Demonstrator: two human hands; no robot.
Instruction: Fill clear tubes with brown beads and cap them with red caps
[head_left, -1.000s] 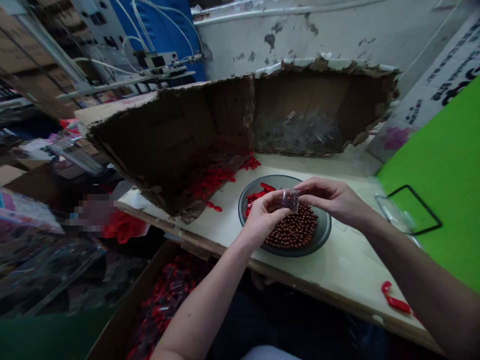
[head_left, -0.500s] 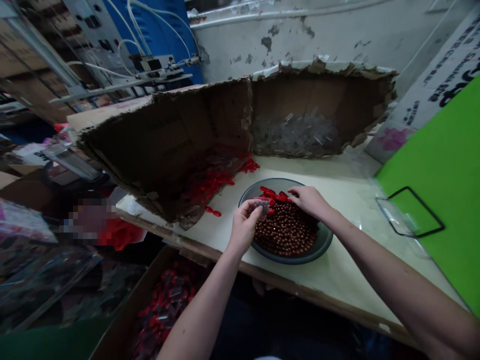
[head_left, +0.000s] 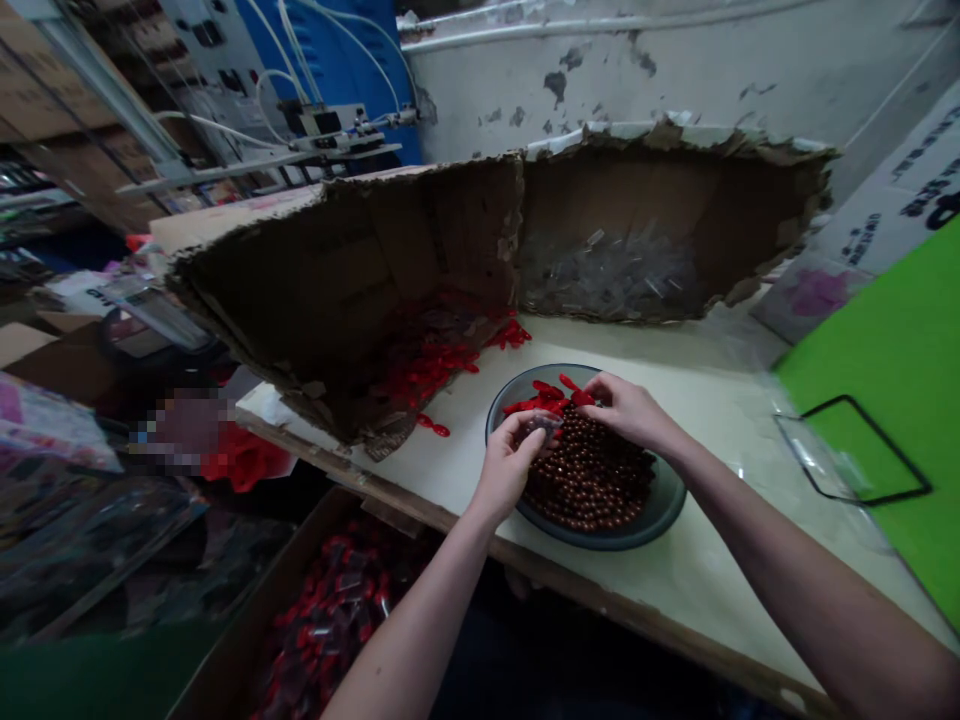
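Note:
A grey bowl [head_left: 667, 515] holds many shiny brown beads [head_left: 596, 485], with a small heap of red plastic pieces [head_left: 546, 392] at its far side. Over the bowl's left part, my left hand [head_left: 511, 462] pinches a small clear plastic case [head_left: 547, 424]; what is inside it is too small to make out. My right hand [head_left: 628, 408] is closed on a red plastic piece [head_left: 581, 398] between thumb and fingers, close to the case but apart from it. Its far fingers are partly hidden.
Behind the bowl stand two torn cardboard boxes: the left one [head_left: 352, 260] has red pieces spilling out, the right one [head_left: 615, 200] holds clear plastic cases [head_left: 622, 272]. Below the table edge, a carton holds red-and-clear items [head_left: 330, 610]. A green panel [head_left: 892, 400] borders the right.
My right hand has taken up a red piece from the heap in the bowl. My left hand, still with the clear case, has come nearer the right hand. The camera view has shifted slightly.

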